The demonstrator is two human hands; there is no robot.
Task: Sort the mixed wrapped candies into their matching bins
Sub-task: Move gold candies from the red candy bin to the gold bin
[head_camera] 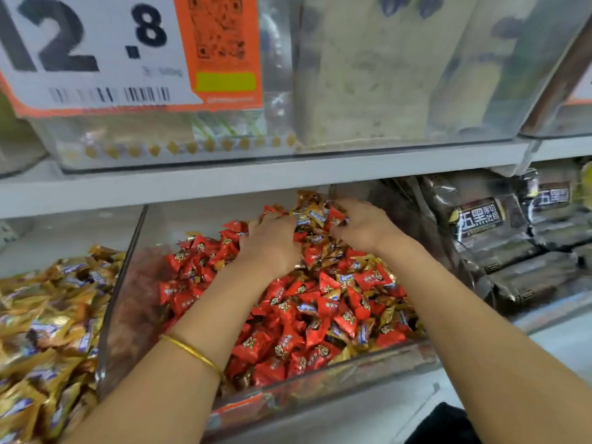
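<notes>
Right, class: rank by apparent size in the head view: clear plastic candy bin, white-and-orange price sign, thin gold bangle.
1. clear plastic candy bin
2. white-and-orange price sign, though the frame crops it
3. thin gold bangle

Bright even light, soft blur, wide-angle bowing

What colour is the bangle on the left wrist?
Gold. The bangle shows best in the head view, the only one.

left hand (272,243), right hand (365,225), both on candies (320,302)
</notes>
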